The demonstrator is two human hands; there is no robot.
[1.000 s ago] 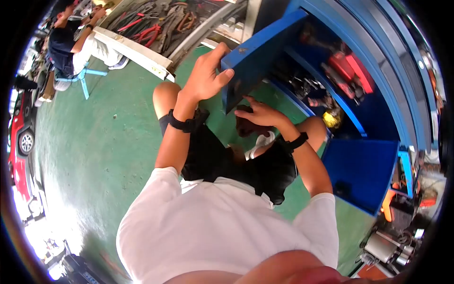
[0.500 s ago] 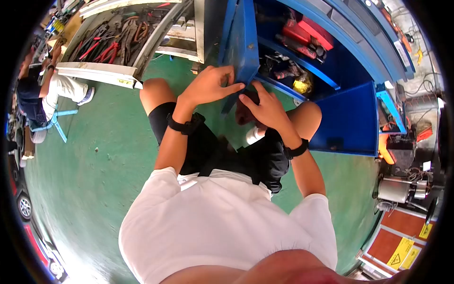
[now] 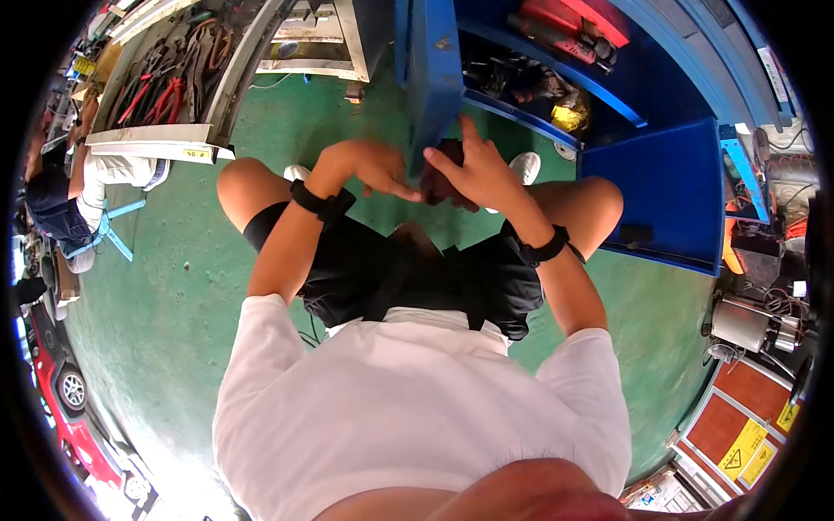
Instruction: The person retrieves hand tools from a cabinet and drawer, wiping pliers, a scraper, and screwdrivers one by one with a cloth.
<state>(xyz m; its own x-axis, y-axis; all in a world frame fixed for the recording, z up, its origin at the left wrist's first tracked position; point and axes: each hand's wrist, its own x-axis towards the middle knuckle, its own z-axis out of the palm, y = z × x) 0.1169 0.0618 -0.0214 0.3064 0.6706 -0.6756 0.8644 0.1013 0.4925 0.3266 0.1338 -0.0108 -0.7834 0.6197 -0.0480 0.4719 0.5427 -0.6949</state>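
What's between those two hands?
In the head view, a dark reddish cloth-like thing and part of the blue door show between the left hand and right hand.

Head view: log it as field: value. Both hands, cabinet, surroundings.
left hand: index finger extended toward the dark red cloth; contact unclear
right hand: holds the dark red cloth beside the flat blue metal door
cabinet: blue metal cabinet, open
cabinet contents: red items on upper shelf; crumpled yellow item below
drawer: white metal drawer, open, holding red-handled pliers
nearby: seated person, dark top, light blue stool
floor: green painted floor
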